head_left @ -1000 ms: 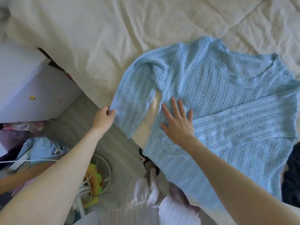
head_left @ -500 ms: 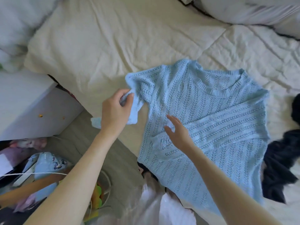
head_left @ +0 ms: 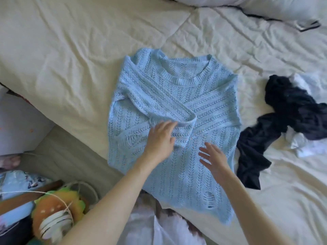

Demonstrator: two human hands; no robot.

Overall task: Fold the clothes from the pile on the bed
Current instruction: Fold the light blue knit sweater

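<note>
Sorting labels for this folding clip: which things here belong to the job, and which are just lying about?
Job: blue knit sweater, dark garment, white garment, left hand, right hand.
Lying about: pillow, burger plush, bed.

1. I see the bed (head_left: 67, 55) filling most of the frame, covered in a creased cream quilt, its near edge running diagonally from the left side down toward the bottom centre.
2. A light blue open-knit sweater (head_left: 177, 106) lies flat on the quilt at centre frame, neckline toward the top, both sleeves folded across its front and its hem reaching the bed's near edge.
3. Just right of the sweater I see a crumpled dark navy garment (head_left: 283, 117) on the quilt.
4. White cloth (head_left: 304, 144) lies bunched against the navy garment at the right edge.
5. A white pillow (head_left: 265, 6) sits at the upper right.
</note>
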